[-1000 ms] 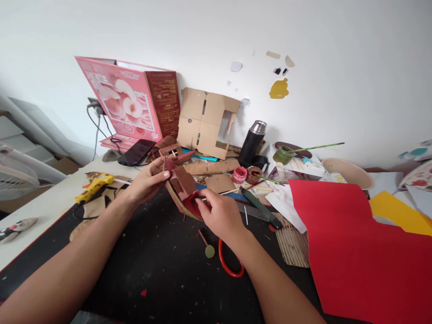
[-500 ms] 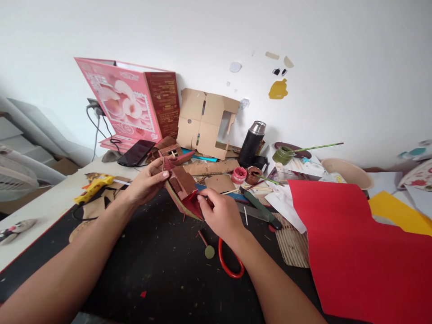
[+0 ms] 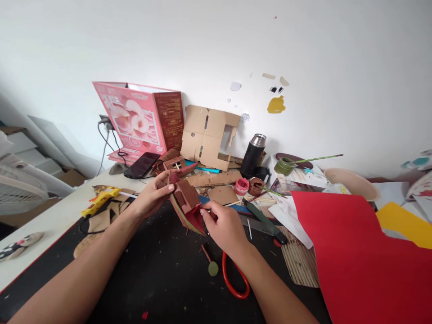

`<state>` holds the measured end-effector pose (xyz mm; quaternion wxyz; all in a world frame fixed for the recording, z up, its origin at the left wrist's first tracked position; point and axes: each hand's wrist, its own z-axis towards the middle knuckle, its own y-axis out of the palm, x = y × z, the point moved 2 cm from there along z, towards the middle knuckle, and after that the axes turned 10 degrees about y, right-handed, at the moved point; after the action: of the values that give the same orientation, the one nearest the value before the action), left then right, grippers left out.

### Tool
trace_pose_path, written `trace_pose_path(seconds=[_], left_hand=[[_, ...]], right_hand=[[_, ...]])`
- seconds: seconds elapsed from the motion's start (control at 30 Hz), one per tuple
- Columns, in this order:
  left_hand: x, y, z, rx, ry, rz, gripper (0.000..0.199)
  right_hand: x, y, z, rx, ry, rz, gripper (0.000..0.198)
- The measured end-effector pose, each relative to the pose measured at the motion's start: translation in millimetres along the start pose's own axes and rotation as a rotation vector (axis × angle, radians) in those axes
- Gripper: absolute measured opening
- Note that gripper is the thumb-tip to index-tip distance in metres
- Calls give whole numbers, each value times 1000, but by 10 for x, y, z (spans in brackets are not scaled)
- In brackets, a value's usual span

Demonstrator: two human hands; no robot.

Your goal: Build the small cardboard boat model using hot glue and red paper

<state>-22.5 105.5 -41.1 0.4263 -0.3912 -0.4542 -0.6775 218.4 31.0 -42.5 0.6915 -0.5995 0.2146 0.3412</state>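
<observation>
A small model boat (image 3: 186, 196), brown with a box-like cabin and a red inside at its near end, is held tilted above the black mat (image 3: 151, 279). My left hand (image 3: 155, 194) grips its far left end, thumb on top. At the near right end, my right hand (image 3: 222, 225) pinches the red part with thumb and forefinger; the fingertips partly cover it. Below the boat lie a short brown stick with a green disc (image 3: 213, 268) and a red scissors handle (image 3: 236, 283), partly behind my right wrist.
A yellow glue gun (image 3: 99, 201) and cardboard scraps lie left. Behind are a phone (image 3: 141, 165), a pink box (image 3: 135, 117), a black thermos (image 3: 253, 155) and paint jars (image 3: 242, 186). A green-handled cutter (image 3: 265, 220) and red sheet (image 3: 357, 252) are right.
The view has tilted up, so the whole scene sits lower and slightly to the right. Both hands keep their hold on the model boat, with little other movement.
</observation>
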Motion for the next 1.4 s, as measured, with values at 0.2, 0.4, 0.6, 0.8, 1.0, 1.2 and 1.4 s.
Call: trace_pose_path(seconds=[0.2, 0.4, 0.6, 0.8, 1.0, 1.2, 1.4], left_hand=[[-22, -19, -5, 5, 3, 12, 64], [-26, -18, 6, 48, -22, -26, 65], [-17, -19, 3, 52, -50, -43, 66], [-8, -5, 4, 64, -29, -46, 66], [-21, -10, -3, 33, -8, -38, 65], [-10, -20, -1, 58, 9, -44, 65], [12, -25, 0, 62, 3, -54, 64]], right_hand=[[8, -9, 8, -8, 21, 50, 17], [6, -8, 5, -15, 40, 57, 18], [11, -2, 5, -2, 45, 71, 19], [21, 2, 11, 7, 74, 102, 21], [17, 4, 9, 18, 64, 158, 22], [17, 10, 14, 41, 46, 200, 23], [46, -5, 25, 76, 53, 225, 27]])
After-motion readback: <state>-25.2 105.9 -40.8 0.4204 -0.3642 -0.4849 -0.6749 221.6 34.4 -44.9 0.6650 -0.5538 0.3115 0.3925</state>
